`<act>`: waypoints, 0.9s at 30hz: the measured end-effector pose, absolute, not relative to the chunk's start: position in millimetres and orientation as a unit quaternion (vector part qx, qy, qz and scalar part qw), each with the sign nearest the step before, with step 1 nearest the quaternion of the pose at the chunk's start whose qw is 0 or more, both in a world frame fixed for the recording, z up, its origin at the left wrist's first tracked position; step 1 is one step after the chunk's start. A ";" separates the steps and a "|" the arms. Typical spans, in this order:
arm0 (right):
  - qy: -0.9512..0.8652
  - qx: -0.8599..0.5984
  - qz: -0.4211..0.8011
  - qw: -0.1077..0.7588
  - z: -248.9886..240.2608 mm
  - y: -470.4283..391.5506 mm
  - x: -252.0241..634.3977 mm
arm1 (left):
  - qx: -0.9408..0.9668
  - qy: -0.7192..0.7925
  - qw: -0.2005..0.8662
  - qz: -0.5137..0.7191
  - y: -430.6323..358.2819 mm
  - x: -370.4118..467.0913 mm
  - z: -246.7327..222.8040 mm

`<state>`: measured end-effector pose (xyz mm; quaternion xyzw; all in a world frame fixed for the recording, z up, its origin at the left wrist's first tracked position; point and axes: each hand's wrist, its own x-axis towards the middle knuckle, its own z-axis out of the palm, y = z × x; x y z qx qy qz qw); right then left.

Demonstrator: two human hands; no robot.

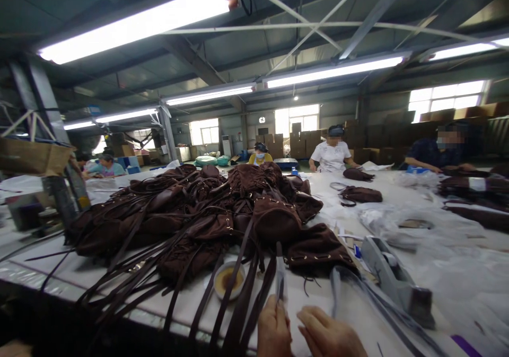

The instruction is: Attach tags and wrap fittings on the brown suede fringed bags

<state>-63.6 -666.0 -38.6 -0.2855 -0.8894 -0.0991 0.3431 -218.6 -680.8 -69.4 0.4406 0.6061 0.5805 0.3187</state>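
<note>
Hands meet at the desk (457, 272) edge: the left hand (273, 329) has its fingers closed around a thin brush (280, 277), the right hand (328, 336) lies loosely curled beside it, holding nothing. Brown suede bags (207, 208) pile just behind, by a glue dish (229, 280).
</note>
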 end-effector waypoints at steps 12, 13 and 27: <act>-0.926 -0.322 -0.132 0.149 33.6 -620.8 -61.2 | 0.632 0.607 0.228 0.424 -715.7 -231.4 -39.4; -0.919 -0.347 -0.117 0.146 30.7 -616.6 -62.9 | 0.621 0.615 0.235 0.426 -716.4 -232.4 -36.5; -0.744 -0.587 0.309 0.080 -37.3 -580.2 -121.7 | 0.622 0.760 0.068 0.175 -684.6 -261.3 -39.5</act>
